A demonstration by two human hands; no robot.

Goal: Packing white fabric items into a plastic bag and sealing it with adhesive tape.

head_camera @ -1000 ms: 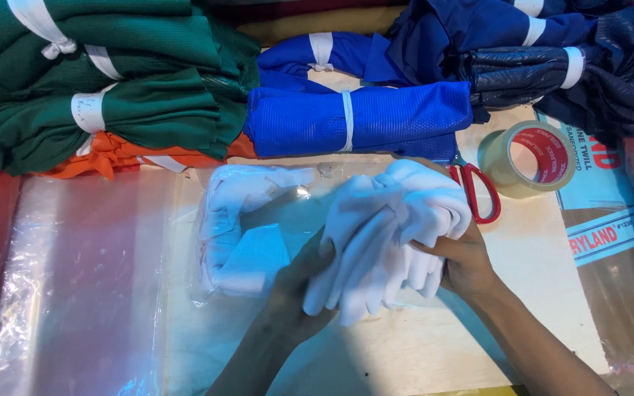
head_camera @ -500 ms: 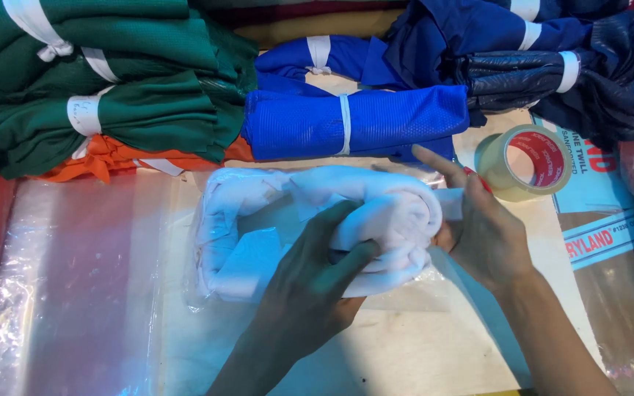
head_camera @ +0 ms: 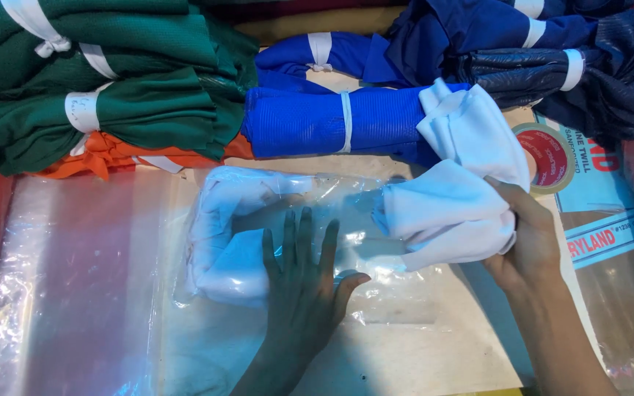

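Since a moment ago the left hand (head_camera: 299, 282) has flattened, palm down and fingers spread, on the clear plastic bag (head_camera: 288, 235), while the right hand (head_camera: 522, 238), at three o'clock from it, now clamps the bunched white cloth garment (head_camera: 453, 194) at the bag's mouth. The bag holds folded white cloth at its nine o'clock end; packing looks partway through.
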